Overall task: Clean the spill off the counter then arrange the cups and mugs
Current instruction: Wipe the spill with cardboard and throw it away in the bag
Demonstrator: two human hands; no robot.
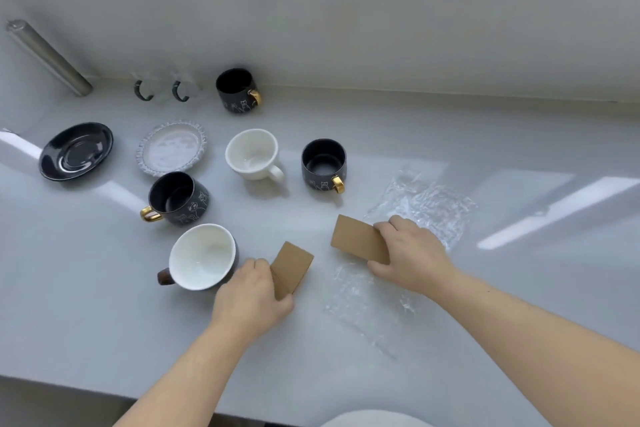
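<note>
My left hand (251,298) grips a brown card (292,269) tilted on the white counter (104,305). My right hand (410,256) holds a second brown card (358,239) a little farther back. Between and beyond the cards lies a glistening clear spill (420,204), which stretches toward the front (360,295). A white cup with a dark handle (202,256) stands just left of my left hand. Behind it are a dark mug with a gold handle (178,199), a white mug (254,154), and another dark mug (323,165). A third dark mug (239,90) stands by the wall.
A black saucer (76,151) and a clear glass saucer (172,148) lie at the left. Two clear glass cups with green handles (162,90) stand against the wall. A metal tube (48,57) leans at the far left. The counter's front edge (104,392) runs below my arms.
</note>
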